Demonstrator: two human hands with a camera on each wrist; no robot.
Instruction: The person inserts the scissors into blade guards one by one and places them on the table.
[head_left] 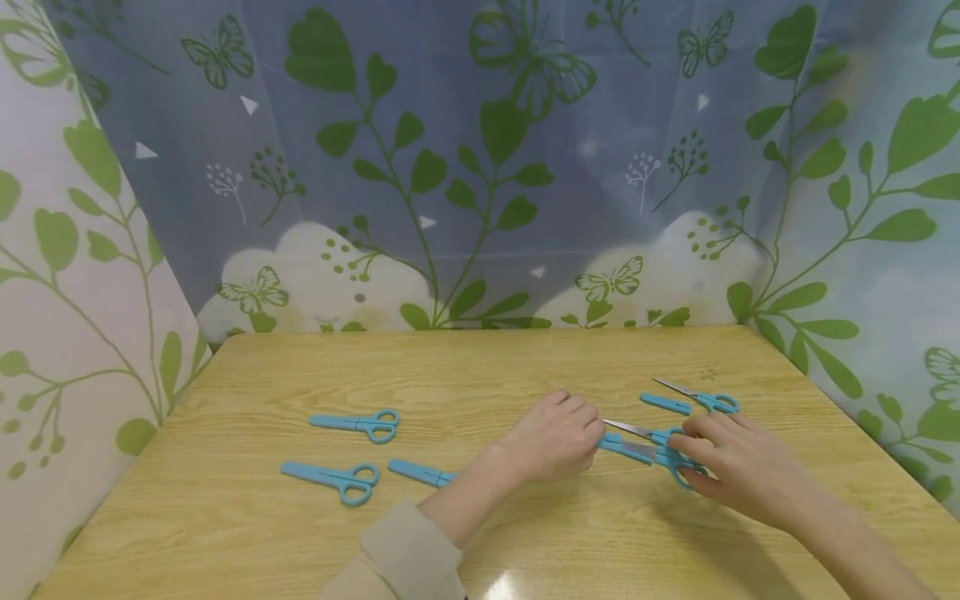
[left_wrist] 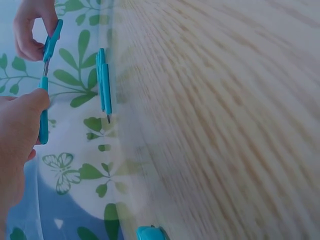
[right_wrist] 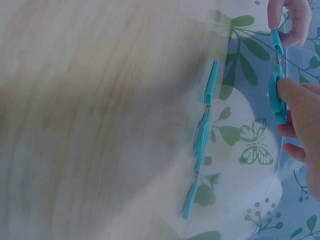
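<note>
Two grips: we saw left hand [head_left: 557,435] pinching blue sheath [left_wrist: 43,129], right hand [head_left: 738,467] pinching scissors [left_wrist: 50,44]; we judged straight alignment, steady sliding, grips clear of blade [left_wrist: 46,69] best.

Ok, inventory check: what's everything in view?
Sheathed scissors: 3, blue, table's left side, one partly hidden
Bare scissors: 1, blue handles, grey blade, table's right rear
Loose sheath: 1, blue, beside the bare scissors
Held scissors: 1, blue handles, right of centre
Held sheath: 1, blue, partly over the held scissors' metal
Extra bare blade: 1, grey, alongside; which pair's, unclear
Table: 1, yellowish wood grain, beneath
Backdrop: panel count unclear, blue, white, green, behind and both sides
Left hand: 1, beige sleeve, gripping the held sheath
Right hand: 1, gripping the held scissors
</note>
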